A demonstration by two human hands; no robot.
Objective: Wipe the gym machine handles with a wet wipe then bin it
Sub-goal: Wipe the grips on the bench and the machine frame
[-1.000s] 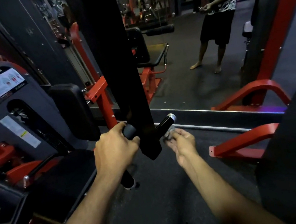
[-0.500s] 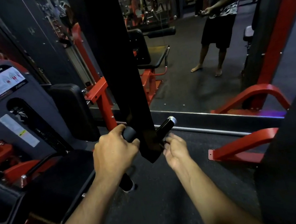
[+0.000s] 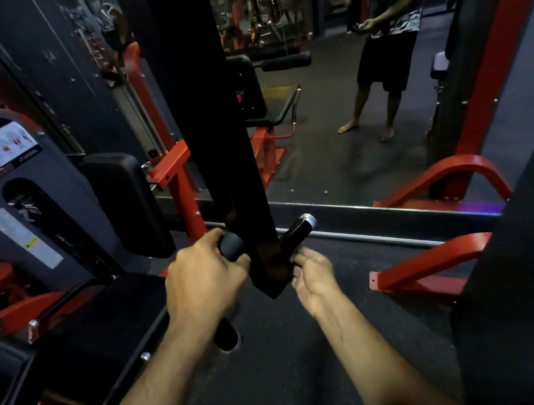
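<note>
Black foam covers the left handle grip (image 3: 230, 244) of the machine, and my left hand (image 3: 201, 281) is wrapped round it, steadying the bar. Right of the hanging black steel post (image 3: 212, 123) sticks out the other handle, a glossy black grip with a chrome end cap (image 3: 296, 232). My right hand (image 3: 315, 276) sits just under its near end, fingers (image 3: 300, 258) curled up against it; they are blurred, and I cannot tell whether they are pinched or loose. The wet wipe I cannot make out at all; if it is there, it is hidden in that hand.

I judge the wiping of the right-hand grip is the step in hand. Next calls for a wrap round the grip and a stroke out to the cap, then the same on the left.

Underfoot is dark rubber gym flooring (image 3: 269, 392). Red steel frames (image 3: 424, 269) stand right, a black padded seat (image 3: 102, 317) left, a wall mirror (image 3: 331, 106) beyond.
</note>
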